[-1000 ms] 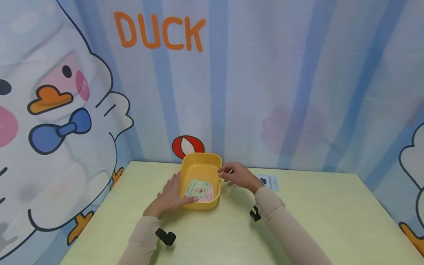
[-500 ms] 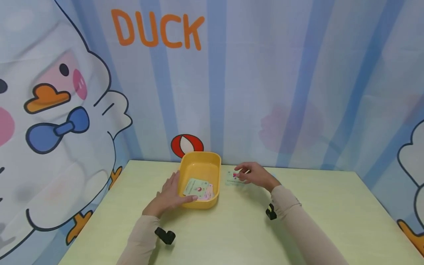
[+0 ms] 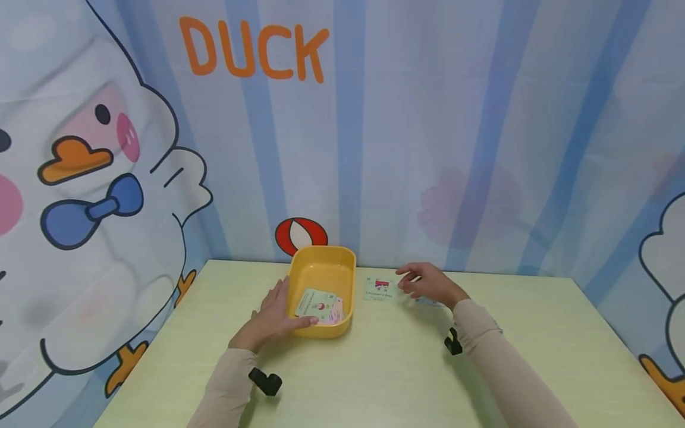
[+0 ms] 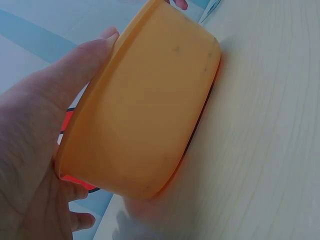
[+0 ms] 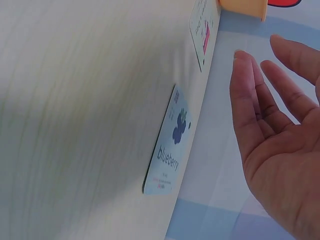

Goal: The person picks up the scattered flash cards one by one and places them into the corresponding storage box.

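Observation:
My left hand (image 3: 267,318) holds the near left corner of a yellow plastic tray (image 3: 326,261), thumb over the front rim and fingers along the left side. Inside the tray lie a pale green card (image 3: 313,302) and a pink card (image 3: 337,311). Nothing is held in my right hand (image 3: 430,282), which hovers with loosely bent fingers. Below it, mostly covered in the head view, is a light blue "blueberry" card (image 5: 170,145) flat on the table. A pale green "Children's Day" card (image 3: 379,289) lies between the tray and this hand.
The pale yellow table (image 3: 385,368) ends at the back against a blue striped curtain (image 3: 396,131) with printed ducks and the word DUCK. A black strap piece (image 3: 266,381) sits on the left wrist, another (image 3: 453,342) on the right.
My right hand has moved rightward from beside the tray, uncovering the Children's Day card and now covering most of the blueberry card. The left hand stays on the tray.

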